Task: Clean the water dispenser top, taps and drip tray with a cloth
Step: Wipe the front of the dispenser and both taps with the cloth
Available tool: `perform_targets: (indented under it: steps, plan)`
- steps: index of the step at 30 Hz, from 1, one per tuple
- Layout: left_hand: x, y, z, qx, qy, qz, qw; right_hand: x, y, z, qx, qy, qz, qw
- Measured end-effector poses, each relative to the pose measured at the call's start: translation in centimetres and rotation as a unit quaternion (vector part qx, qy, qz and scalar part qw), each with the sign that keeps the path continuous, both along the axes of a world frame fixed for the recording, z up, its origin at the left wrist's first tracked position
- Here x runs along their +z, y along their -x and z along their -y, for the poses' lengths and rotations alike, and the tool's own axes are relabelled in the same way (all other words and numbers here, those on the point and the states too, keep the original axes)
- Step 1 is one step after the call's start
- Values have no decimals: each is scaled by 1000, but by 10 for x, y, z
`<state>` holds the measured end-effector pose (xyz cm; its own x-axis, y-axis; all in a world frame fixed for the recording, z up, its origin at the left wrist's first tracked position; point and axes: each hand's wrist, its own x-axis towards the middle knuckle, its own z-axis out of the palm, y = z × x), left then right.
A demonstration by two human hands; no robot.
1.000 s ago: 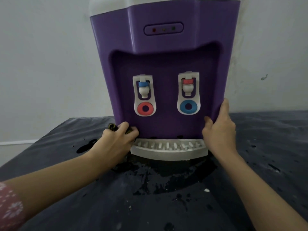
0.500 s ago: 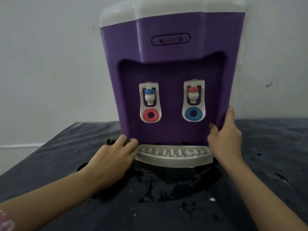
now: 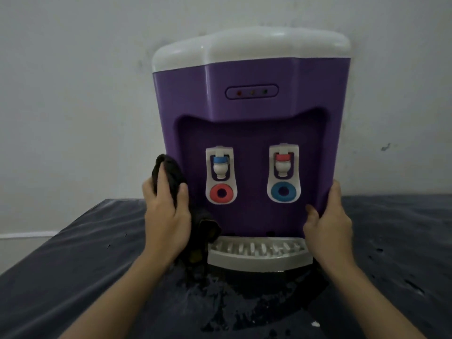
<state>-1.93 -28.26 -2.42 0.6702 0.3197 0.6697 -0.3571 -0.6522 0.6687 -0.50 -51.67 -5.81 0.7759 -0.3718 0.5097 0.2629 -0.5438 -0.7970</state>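
A purple water dispenser (image 3: 252,77) with a white top (image 3: 249,48) stands on a dark table against the wall. Two white taps sit in its recess, the left tap (image 3: 220,167) blue-capped and the right tap (image 3: 283,165) red-capped. The grey drip tray (image 3: 256,255) juts out at the base. My left hand (image 3: 166,216) grips a dark cloth (image 3: 171,172) against the dispenser's lower left edge, with cloth hanging down toward the tray. My right hand (image 3: 327,221) holds the lower right edge, thumb on the front.
The dark table surface (image 3: 73,277) is wet, with a puddle (image 3: 244,302) in front of the tray and droplets to the right. A plain white wall (image 3: 73,94) stands right behind the dispenser.
My left hand has risen from the base by the tray up the dispenser's left edge, bringing the cloth into sight. The view has tilted up, showing the white top. My right hand keeps its hold.
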Motion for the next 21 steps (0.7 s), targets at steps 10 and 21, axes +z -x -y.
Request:
perform_targets:
  steps: [10, 21]
  plan:
    - [-34, 1, -8, -6, -10, -99, 995, -3, -2, -1, -18, -5, 6, 1000]
    - [-9, 32, -49, -74, -124, -328, 934, 16, 17, 11, 34, 11, -69, 997]
